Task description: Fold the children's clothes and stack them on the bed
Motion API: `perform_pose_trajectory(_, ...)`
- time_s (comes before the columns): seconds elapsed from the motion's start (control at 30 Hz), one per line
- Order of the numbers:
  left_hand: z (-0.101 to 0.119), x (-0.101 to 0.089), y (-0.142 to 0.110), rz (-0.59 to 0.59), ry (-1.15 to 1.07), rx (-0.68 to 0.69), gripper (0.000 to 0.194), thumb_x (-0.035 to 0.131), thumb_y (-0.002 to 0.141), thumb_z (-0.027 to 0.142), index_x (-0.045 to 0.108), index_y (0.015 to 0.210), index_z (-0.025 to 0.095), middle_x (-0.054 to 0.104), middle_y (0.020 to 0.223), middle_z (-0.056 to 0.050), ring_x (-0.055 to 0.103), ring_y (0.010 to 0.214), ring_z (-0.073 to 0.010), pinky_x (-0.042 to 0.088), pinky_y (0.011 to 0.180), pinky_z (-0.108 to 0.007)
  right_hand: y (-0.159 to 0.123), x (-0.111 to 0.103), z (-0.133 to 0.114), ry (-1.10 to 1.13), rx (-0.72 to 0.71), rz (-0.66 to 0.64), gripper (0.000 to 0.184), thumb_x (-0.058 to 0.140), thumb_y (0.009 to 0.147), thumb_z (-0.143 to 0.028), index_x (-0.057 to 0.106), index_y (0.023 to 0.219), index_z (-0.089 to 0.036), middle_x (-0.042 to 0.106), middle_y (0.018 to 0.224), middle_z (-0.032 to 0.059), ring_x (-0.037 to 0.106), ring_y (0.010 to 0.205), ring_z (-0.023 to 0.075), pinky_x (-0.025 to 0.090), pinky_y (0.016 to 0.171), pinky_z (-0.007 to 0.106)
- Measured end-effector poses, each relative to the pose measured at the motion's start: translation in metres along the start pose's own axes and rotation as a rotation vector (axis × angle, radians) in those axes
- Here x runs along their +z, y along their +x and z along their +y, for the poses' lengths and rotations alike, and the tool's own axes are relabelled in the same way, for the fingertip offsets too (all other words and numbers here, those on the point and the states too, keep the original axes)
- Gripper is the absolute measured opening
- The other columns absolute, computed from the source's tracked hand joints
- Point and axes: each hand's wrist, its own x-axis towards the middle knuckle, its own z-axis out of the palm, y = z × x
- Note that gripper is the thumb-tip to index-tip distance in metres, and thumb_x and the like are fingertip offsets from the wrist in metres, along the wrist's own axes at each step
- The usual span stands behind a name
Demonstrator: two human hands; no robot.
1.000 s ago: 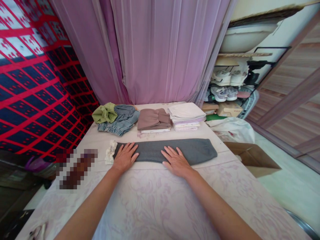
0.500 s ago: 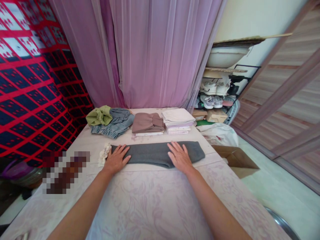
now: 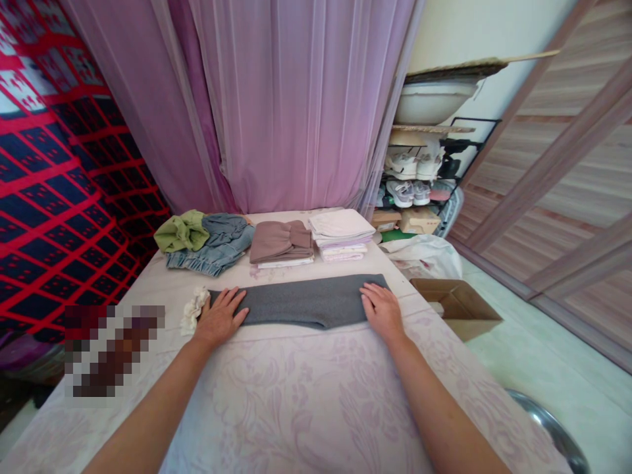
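Note:
A pair of dark grey trousers (image 3: pixel 301 303), folded into a long strip, lies flat across the bed. My left hand (image 3: pixel 220 317) rests on its left end, palm down with the fingers spread. Just beyond that hand is a cream ruffled piece, like a scrunchie (image 3: pixel 194 309), beside the strip's end. At the right end, my right hand (image 3: pixel 384 313) lies palm down on the cloth, its fingers close together and slightly bent; its thumb is hard to make out.
Behind the trousers are green cloth (image 3: pixel 182 232), jeans (image 3: pixel 212 253), a folded brown garment (image 3: pixel 281 242) and a white folded stack (image 3: pixel 342 230). A cardboard box (image 3: pixel 454 306), metal basin (image 3: pixel 548 428) and shoe rack (image 3: pixel 417 171) stand to the right. Purple curtains (image 3: pixel 296 99) hang behind.
My right hand has slid rightward along the trousers to their right end, its fingers drawing together. My left hand stays on the left end. The view has shifted slightly.

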Motion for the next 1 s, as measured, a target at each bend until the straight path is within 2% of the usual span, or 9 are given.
perform_pose_trajectory(0.1, 0.021, -0.005, -0.003, 0.027, 0.02, -0.035, 0.048, 0.036, 0.091, 0.034, 0.051, 0.134, 0.018, 0.043, 0.145, -0.011, 0.037, 0.134, -0.0314, 0.023, 0.11, -0.056, -0.003, -0.006, 0.01, 0.001, 0.166, 0.153, 0.039, 0.039, 0.088, -0.031, 0.064, 0.116, -0.02, 0.056, 0.132, 0.0097, 0.044, 0.124, 0.0267, 0.029, 0.104, 0.045)
perform_pose_trajectory(0.17, 0.046, -0.008, -0.007, 0.056, -0.032, 0.019, 0.045, 0.034, 0.092, 0.03, 0.054, 0.13, 0.016, 0.046, 0.143, -0.011, 0.04, 0.133, -0.0295, 0.025, 0.111, -0.053, -0.001, -0.009, 0.015, 0.002, 0.302, 0.188, 0.046, 0.041, 0.087, -0.034, 0.055, 0.127, -0.017, 0.055, 0.132, 0.013, 0.047, 0.121, 0.0287, 0.033, 0.1, 0.045)
perform_pose_trajectory(0.23, 0.077, -0.011, -0.012, 0.063, -0.128, 0.154, 0.045, 0.034, 0.094, 0.034, 0.053, 0.131, 0.019, 0.047, 0.142, -0.008, 0.04, 0.133, -0.0262, 0.024, 0.112, -0.05, 0.004, -0.012, 0.018, 0.011, 0.434, 0.149, 0.052, 0.04, 0.087, -0.039, 0.051, 0.131, -0.013, 0.06, 0.124, 0.0149, 0.053, 0.112, 0.0288, 0.039, 0.094, 0.043)
perform_pose_trajectory(0.33, 0.125, -0.014, -0.013, -0.012, -0.243, 0.412, 0.049, 0.035, 0.094, 0.046, 0.046, 0.137, 0.025, 0.044, 0.145, -0.005, 0.033, 0.137, -0.0239, 0.019, 0.114, -0.049, 0.014, -0.018, 0.022, 0.017, 0.543, 0.027, 0.05, 0.038, 0.089, -0.046, 0.058, 0.123, -0.016, 0.066, 0.111, 0.0135, 0.059, 0.101, 0.0281, 0.043, 0.086, 0.04)
perform_pose_trajectory(0.43, 0.157, -0.011, -0.009, -0.096, -0.286, 0.503, 0.054, 0.038, 0.092, 0.053, 0.041, 0.14, 0.028, 0.039, 0.148, -0.005, 0.027, 0.14, -0.0273, 0.014, 0.114, -0.055, 0.018, -0.022, 0.024, -0.01, 0.562, -0.043, 0.047, 0.041, 0.087, -0.05, 0.064, 0.114, -0.018, 0.067, 0.105, 0.0126, 0.061, 0.097, 0.0275, 0.045, 0.082, 0.038)
perform_pose_trajectory(0.6, 0.164, 0.0, -0.003, -0.118, -0.281, 0.505, 0.052, 0.042, 0.091, 0.052, 0.043, 0.139, 0.032, 0.036, 0.15, -0.005, 0.025, 0.14, -0.0298, 0.011, 0.112, -0.06, 0.011, -0.023, 0.021, -0.15, 0.502, -0.014, 0.051, 0.045, 0.086, -0.051, 0.065, 0.113, -0.014, 0.065, 0.103, 0.0177, 0.061, 0.096, 0.029, 0.046, 0.08, 0.039)
perform_pose_trajectory(0.8, 0.163, -0.002, -0.006, -0.114, -0.287, 0.484, 0.05, 0.044, 0.091, 0.051, 0.046, 0.137, 0.033, 0.04, 0.148, -0.005, 0.029, 0.138, -0.0301, 0.013, 0.111, -0.061, 0.011, -0.029, 0.024, -0.116, 0.578, -0.163, 0.059, 0.04, 0.082, -0.064, 0.067, 0.107, -0.017, 0.067, 0.099, 0.0172, 0.063, 0.091, 0.0306, 0.048, 0.073, 0.04)
perform_pose_trajectory(0.93, 0.174, -0.013, 0.001, -0.038, -0.308, 0.44, 0.04, 0.041, 0.092, 0.05, 0.06, 0.122, 0.03, 0.055, 0.134, -0.005, 0.044, 0.127, -0.0254, 0.017, 0.113, -0.054, 0.011, -0.03, 0.028, -0.051, 0.612, -0.139, 0.056, 0.044, 0.079, -0.065, 0.068, 0.101, -0.019, 0.067, 0.097, 0.0147, 0.064, 0.088, 0.0285, 0.047, 0.071, 0.038)
perform_pose_trajectory(1.0, 0.179, -0.014, 0.005, 0.003, -0.308, 0.411, 0.041, 0.037, 0.094, 0.047, 0.061, 0.121, 0.027, 0.056, 0.133, -0.005, 0.046, 0.126, -0.0227, 0.02, 0.114, -0.049, 0.01, -0.029, 0.029, -0.005, 0.627, -0.091, 0.052, 0.045, 0.08, -0.063, 0.068, 0.098, -0.019, 0.067, 0.097, 0.0134, 0.063, 0.087, 0.0269, 0.047, 0.072, 0.037)
